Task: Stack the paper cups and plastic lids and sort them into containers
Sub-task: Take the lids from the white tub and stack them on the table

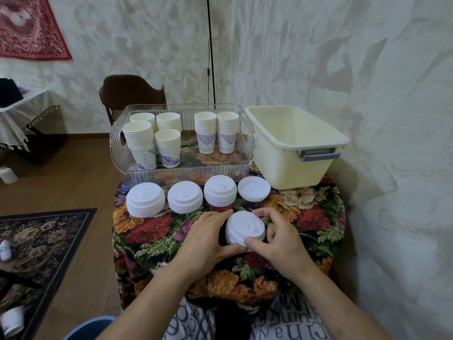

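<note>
The left hand [208, 238] and right hand [277, 239] both grip one lid stack [245, 228]. Four other lid stacks [185, 197] stand just behind it.

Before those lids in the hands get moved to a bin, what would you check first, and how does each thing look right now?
1. Both hands on the lid stack: ok, left hand and right hand each have a grip on its sides.
2. Stack aligned: cannot tell, fingers hide its edges.
3. Cream bin has room: ok, looks empty.
4. Cups already sorted in the clear bin: ok.
5. Four other lid stacks on the table, clear of the hands: ok.
</note>
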